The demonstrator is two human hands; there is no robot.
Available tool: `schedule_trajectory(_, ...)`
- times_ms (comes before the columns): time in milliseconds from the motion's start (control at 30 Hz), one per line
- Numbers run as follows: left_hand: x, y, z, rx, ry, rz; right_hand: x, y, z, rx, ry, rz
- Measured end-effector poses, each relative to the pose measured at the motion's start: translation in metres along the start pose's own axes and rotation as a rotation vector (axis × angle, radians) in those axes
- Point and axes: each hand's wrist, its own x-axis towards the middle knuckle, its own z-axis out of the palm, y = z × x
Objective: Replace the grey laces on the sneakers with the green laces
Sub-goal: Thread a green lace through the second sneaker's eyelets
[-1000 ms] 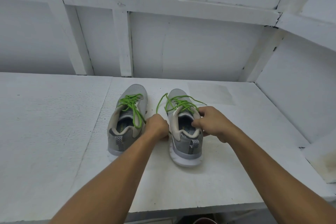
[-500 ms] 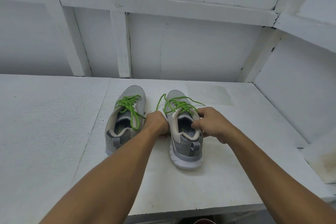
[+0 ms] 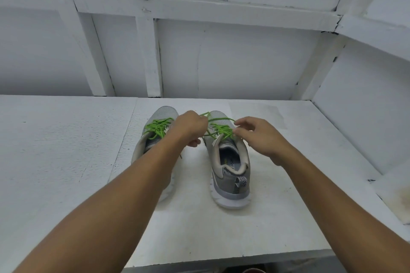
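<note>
Two grey sneakers stand side by side on the white table (image 3: 66, 162), toes away from me. The left sneaker (image 3: 153, 139) carries a green lace (image 3: 158, 127) and my left forearm covers its heel. The right sneaker (image 3: 230, 168) has its own green lace (image 3: 221, 129) threaded through the eyelets, with loose loops above the tongue. My left hand (image 3: 190, 127) hovers between the shoes and pinches one strand of that lace. My right hand (image 3: 257, 137) pinches the lace at the shoe's right side, its other fingers spread.
White walls with wooden framing (image 3: 150, 57) close off the back and right side. The table's front edge (image 3: 221, 260) runs close to me. A stained white ledge (image 3: 397, 197) sits at the far right.
Both hands left the right sneaker's collar and rose forward to the laces. They now pinch green lace strands over the tongue. The view moved closer to the shoes.
</note>
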Motion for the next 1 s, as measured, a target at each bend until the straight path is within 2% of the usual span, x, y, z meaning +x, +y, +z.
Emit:
schedule_trajectory(100, -0.004, -0.001, 0.006, -0.015, -0.138, -0.017, 0.006, -0.009, 0.003, -0.044, -0.006, -0.056)
schedule_trajectory(233, -0.003, 0.000, 0.005, -0.069, -0.066, 0.065, 0.014, -0.016, 0.004, -0.138, -0.042, -0.068)
schedule_trajectory(400, -0.006, 0.015, -0.009, -0.200, -0.086, 0.343, 0.018, -0.020, 0.000, -0.077, -0.119, 0.038)
schedule_trajectory(533, -0.008, 0.027, -0.010, 0.039, -0.204, 0.547, 0.014, -0.025, -0.001, 0.110, -0.132, 0.093)
schedule_trajectory(667, -0.003, 0.025, -0.006, 0.247, -0.289, 0.557, 0.011, -0.019, -0.001, 0.171, -0.043, 0.123)
schedule_trajectory(800, 0.001, 0.024, -0.005, 0.355, -0.174, 0.613, 0.009, -0.011, 0.000, 0.138, 0.024, 0.074)
schedule_trajectory(933, 0.002, 0.034, -0.014, 0.460, -0.166, 0.679, 0.006, -0.013, -0.001, 0.088, -0.034, -0.022)
schedule_trajectory(1000, 0.002, 0.040, -0.019, 0.550, -0.157, 0.710, 0.007, -0.012, 0.001, 0.046, 0.025, -0.046)
